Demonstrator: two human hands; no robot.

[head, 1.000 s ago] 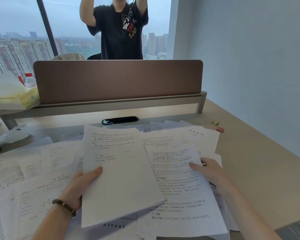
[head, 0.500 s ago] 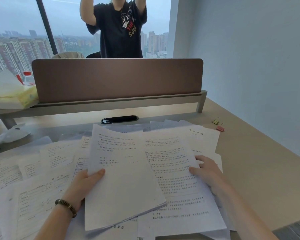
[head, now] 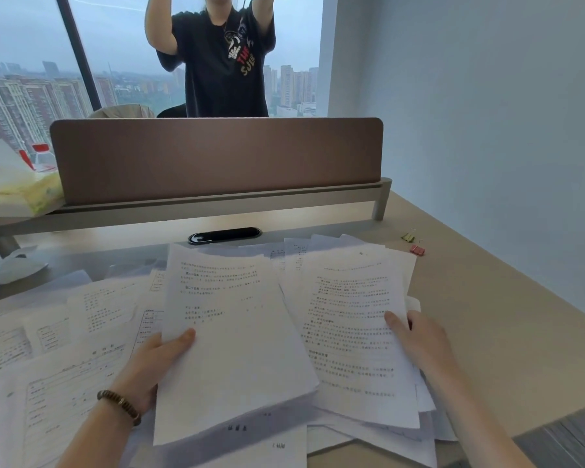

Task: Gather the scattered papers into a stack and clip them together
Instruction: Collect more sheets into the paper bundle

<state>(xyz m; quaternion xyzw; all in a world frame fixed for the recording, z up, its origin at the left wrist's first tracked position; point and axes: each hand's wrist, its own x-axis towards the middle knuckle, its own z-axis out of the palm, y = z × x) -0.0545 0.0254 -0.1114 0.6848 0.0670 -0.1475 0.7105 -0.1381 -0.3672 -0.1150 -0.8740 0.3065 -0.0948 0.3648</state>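
Note:
My left hand (head: 152,363) grips a stack of white printed papers (head: 237,339) by its left edge, thumb on top, lifted a little above the desk. To its right, my right hand (head: 419,339) holds the right edge of a printed sheet (head: 348,325), thumb on top of it. More loose papers (head: 65,349) lie spread over the desk on the left and under both hands. A yellow binder clip (head: 408,236) and a pink binder clip (head: 418,250) lie on the desk at the far right, away from both hands.
A brown partition screen (head: 217,157) stands across the back of the beige desk (head: 507,332). A black cable slot (head: 224,234) sits before it. A person in a black shirt (head: 223,62) stands behind the screen. A tissue pack (head: 17,190) lies at the left.
My right hand has drawn the printed sheet to the right and gripped its edge, so it now lies clear of the held stack. My left hand keeps the stack, shifted slightly.

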